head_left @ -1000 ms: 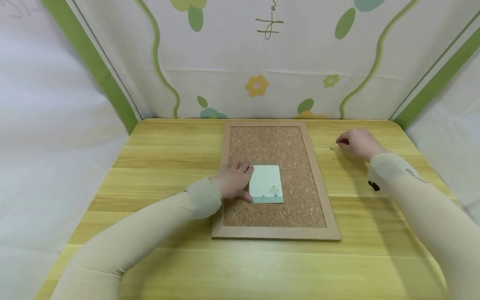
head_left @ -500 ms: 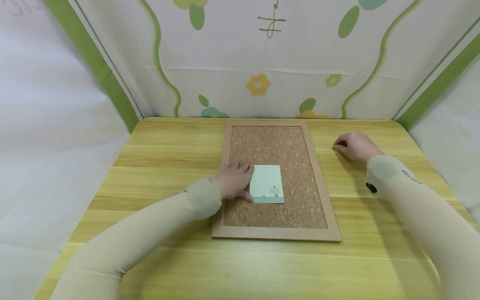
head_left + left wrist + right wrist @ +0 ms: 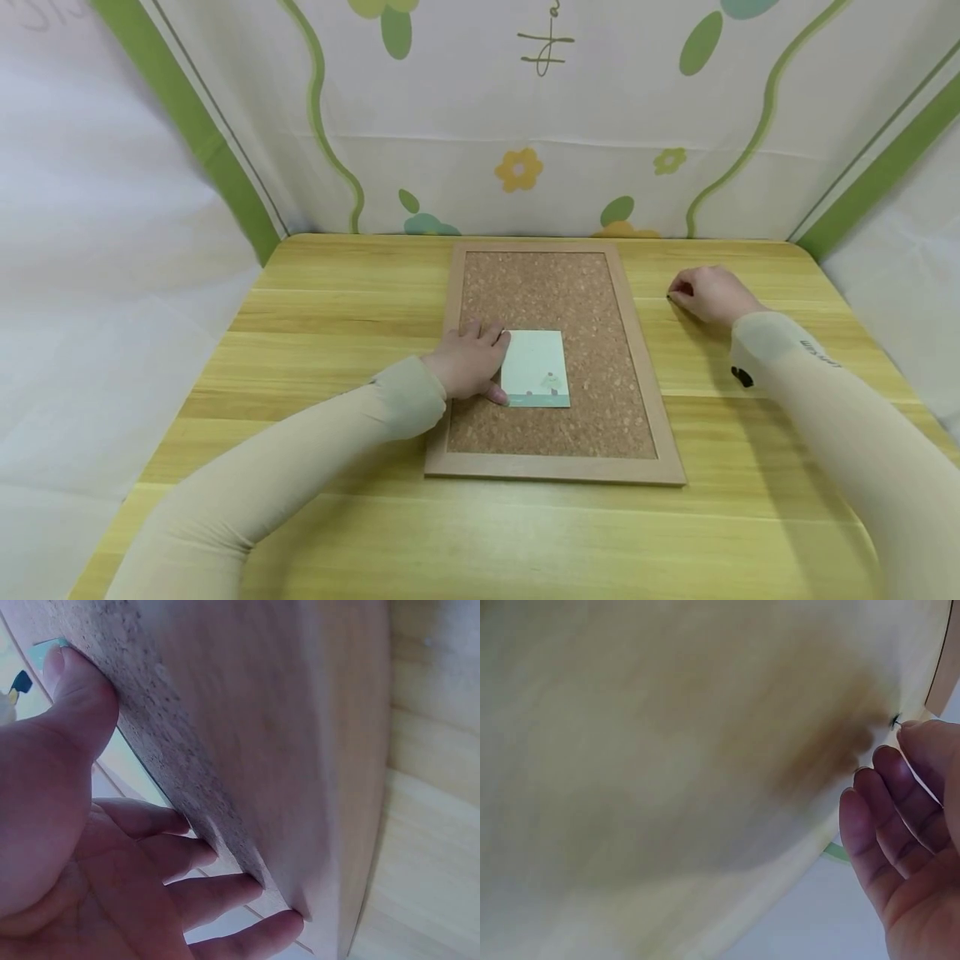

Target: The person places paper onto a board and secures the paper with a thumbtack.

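A pale green note card (image 3: 534, 364) with a small drawing lies on a wood-framed cork board (image 3: 551, 287). Its left edge is under my left hand (image 3: 463, 360), whose spread fingers rest on the card and the cork. In the left wrist view the thumb (image 3: 71, 682) touches the card's corner, and the fingertips reach the cork and frame. Right of the board, my right hand (image 3: 712, 293) is low over the table, thumb and forefinger together. Between those tips, in the right wrist view, is a tiny thumbtack (image 3: 895, 721) held by its thin pin; the other fingers are loosely bent.
The board sits on a light wooden table (image 3: 337, 350). A white cloth with flower prints (image 3: 442, 108) stands along the table's back edge, and white panels with green strips rise at both sides.
My right hand has moved slightly down and left to the thumbtack on the table, and its fingertips now pinch it. My left hand stays on the card.
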A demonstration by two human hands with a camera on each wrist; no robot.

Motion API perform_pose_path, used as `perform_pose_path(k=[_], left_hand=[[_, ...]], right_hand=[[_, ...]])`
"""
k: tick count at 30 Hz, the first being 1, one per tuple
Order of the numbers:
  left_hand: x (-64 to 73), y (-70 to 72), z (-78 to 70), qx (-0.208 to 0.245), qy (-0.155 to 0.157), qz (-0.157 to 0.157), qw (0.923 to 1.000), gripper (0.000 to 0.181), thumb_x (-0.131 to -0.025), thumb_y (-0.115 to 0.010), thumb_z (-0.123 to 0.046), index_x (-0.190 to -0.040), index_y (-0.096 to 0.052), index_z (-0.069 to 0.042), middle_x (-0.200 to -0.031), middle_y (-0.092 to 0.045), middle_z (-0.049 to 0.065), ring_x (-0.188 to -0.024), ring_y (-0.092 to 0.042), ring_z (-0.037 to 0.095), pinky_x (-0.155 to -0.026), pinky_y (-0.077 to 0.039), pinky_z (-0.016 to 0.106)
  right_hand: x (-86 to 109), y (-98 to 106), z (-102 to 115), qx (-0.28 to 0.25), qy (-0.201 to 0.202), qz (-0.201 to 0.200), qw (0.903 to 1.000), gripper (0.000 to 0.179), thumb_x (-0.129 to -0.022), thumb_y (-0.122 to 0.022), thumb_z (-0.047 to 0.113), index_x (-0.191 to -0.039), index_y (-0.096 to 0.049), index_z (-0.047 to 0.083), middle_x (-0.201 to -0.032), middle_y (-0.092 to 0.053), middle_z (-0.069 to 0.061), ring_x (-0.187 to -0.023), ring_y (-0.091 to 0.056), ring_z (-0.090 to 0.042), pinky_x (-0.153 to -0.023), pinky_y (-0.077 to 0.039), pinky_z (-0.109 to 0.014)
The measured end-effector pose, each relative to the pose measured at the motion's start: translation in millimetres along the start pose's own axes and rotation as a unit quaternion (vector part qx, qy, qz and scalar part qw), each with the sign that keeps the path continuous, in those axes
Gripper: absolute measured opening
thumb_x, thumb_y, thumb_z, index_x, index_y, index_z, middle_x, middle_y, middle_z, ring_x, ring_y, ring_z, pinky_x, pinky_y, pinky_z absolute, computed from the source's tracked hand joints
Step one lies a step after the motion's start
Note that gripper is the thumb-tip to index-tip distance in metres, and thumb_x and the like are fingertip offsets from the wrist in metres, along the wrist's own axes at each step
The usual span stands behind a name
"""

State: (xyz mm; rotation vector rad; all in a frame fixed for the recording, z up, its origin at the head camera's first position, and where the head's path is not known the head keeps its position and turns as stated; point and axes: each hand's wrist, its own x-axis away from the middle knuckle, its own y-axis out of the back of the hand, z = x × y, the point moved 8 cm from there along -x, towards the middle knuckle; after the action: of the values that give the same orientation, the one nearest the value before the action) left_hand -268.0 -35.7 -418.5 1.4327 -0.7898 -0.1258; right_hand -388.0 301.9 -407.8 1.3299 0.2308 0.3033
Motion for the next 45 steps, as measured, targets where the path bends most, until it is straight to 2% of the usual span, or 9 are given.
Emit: perform_pose_path(k=[5,10,25,32,36,45], left_hand=[[1.2,-2.4,-0.8,0.001,-0.001,0.005,1.0000,0.106,-0.083,-0.059,-0.063,-0.159,-0.013,-0.005,-0.164,-0.004,0.015,-0.148,-0.008,0.043,-0.112,-0.023,0.059],[2.2,-2.7,-0.7,0.005,-0.001,0.003,1.0000,0.106,-0.083,-0.060,-0.062,-0.159,-0.014,-0.005,-0.165,-0.005,0.015,-0.148,-0.009,0.043,-0.112,-0.022,0.059],[5.0,-2.2,1.3,0.004,0.001,0.008,1.0000,0.105,-0.084,-0.060,-0.062,-0.159,-0.012,-0.005,-0.164,-0.004,0.015,-0.148,-0.009,0.042,-0.112,-0.023,0.060],[3.0,-2.6,1.7,0.008,0.001,0.007,0.9999,0.106,-0.084,-0.060,-0.062,-0.159,-0.012,-0.005,-0.165,-0.003,0.014,-0.148,-0.008,0.042,-0.112,-0.022,0.061],[1.5,-2.4,1.6,0.016,0.002,0.006,0.9999,0.105,-0.084,-0.060,-0.061,-0.159,-0.011,-0.006,-0.165,-0.002,0.014,-0.148,-0.006,0.042,-0.112,-0.020,0.061],[0.0,-2.3,2.1,0.011,0.001,0.003,0.9999,0.105,-0.083,-0.059,-0.061,-0.159,-0.011,-0.006,-0.165,-0.001,0.014,-0.149,-0.006,0.041,-0.112,-0.021,0.060]], right_hand=[[2.5,-1,2,-0.004,0.002,0.005,1.0000,0.017,-0.098,-0.062,0.013,-0.100,-0.069,-0.002,-0.088,-0.068,-0.012,-0.080,-0.062,-0.028,-0.076,-0.047,-0.051],[5.0,8,14,-0.020,0.012,-0.016,0.9996,0.017,-0.097,-0.061,0.013,-0.100,-0.069,-0.002,-0.089,-0.068,-0.012,-0.080,-0.062,-0.027,-0.077,-0.048,-0.050],[20.2,39,95,-0.033,0.088,-0.069,0.9932,0.010,-0.097,-0.064,0.012,-0.097,-0.070,0.005,-0.082,-0.067,-0.002,-0.070,-0.059,-0.015,-0.065,-0.049,-0.039],[32.7,47,135,-0.038,0.156,-0.117,0.9801,0.003,-0.092,-0.070,0.008,-0.090,-0.071,0.007,-0.077,-0.068,0.001,-0.066,-0.061,-0.010,-0.061,-0.051,-0.035],[40.8,49,157,-0.047,0.199,-0.126,0.9706,0.004,-0.088,-0.073,0.003,-0.089,-0.071,0.005,-0.078,-0.069,0.001,-0.067,-0.063,-0.010,-0.060,-0.053,-0.033],[51.7,43,188,-0.078,0.229,-0.121,0.9626,0.003,-0.087,-0.073,0.001,-0.088,-0.071,0.003,-0.080,-0.071,-0.002,-0.069,-0.066,-0.011,-0.060,-0.055,-0.033]])
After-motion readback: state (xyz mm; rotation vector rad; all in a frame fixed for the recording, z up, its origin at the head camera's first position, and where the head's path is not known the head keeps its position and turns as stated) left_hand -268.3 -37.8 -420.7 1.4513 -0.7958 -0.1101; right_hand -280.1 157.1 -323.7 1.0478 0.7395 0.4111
